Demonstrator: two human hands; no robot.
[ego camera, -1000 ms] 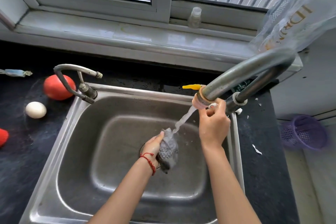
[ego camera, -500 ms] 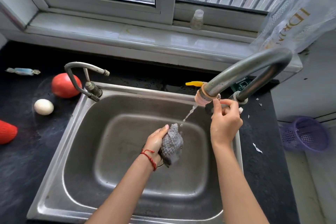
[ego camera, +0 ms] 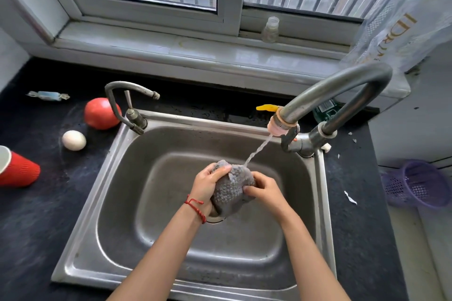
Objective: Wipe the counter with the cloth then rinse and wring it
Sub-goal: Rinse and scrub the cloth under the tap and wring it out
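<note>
Gripping a bunched grey cloth point(ego camera: 232, 189) over the steel sink point(ego camera: 102, 203), the left hand point(ego camera: 205, 184) and right hand point(ego camera: 265, 190) close their fingers around it while water point(ego camera: 258, 151) from the tap point(ego camera: 337, 88) strikes its top.

The right hand point(ego camera: 265, 192) has left the tap handle point(ego camera: 291, 138) and come down into the sink point(ego camera: 117, 203), where it now closes its grip on the grey cloth point(ego camera: 231, 188) opposite the left hand point(ego camera: 206, 184). The water stream point(ego camera: 258, 150), thin half a second ago, runs fuller onto the cloth's top edge.
</note>
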